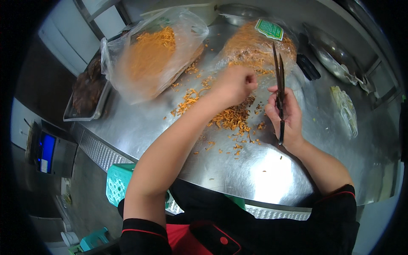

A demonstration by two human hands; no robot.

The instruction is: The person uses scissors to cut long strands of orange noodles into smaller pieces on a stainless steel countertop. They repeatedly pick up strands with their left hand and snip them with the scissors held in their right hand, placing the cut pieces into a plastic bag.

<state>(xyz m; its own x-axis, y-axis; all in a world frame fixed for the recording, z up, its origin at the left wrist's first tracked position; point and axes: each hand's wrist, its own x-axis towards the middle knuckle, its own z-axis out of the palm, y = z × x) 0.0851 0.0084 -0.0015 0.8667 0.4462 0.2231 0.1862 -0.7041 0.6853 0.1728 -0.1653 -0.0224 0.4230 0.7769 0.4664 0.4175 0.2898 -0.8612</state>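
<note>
My right hand (290,118) holds a pair of dark metal scissors (280,79), blades pointing away from me and slightly parted. To its left, my left hand (234,84) is curled and blurred above the table; whether anything is pinched in it is hidden. Beneath and in front of it lies a loose heap of orange-brown dried pieces (231,118), with orange strands (191,100) scattered at its left. Beyond my hands is a clear plastic bag (245,47) full of orange dried strands, bearing a green label. Another open plastic bag (149,60) of orange strands stands at the left.
The steel table (318,159) carries a metal tray (95,108) of dark brown food at far left. A metal bowl (242,14) sits at the back. Right are a large metal pan (334,54), a black object (307,67) and a wrapped leafy vegetable (346,110). A green plastic stool (119,181) stands below.
</note>
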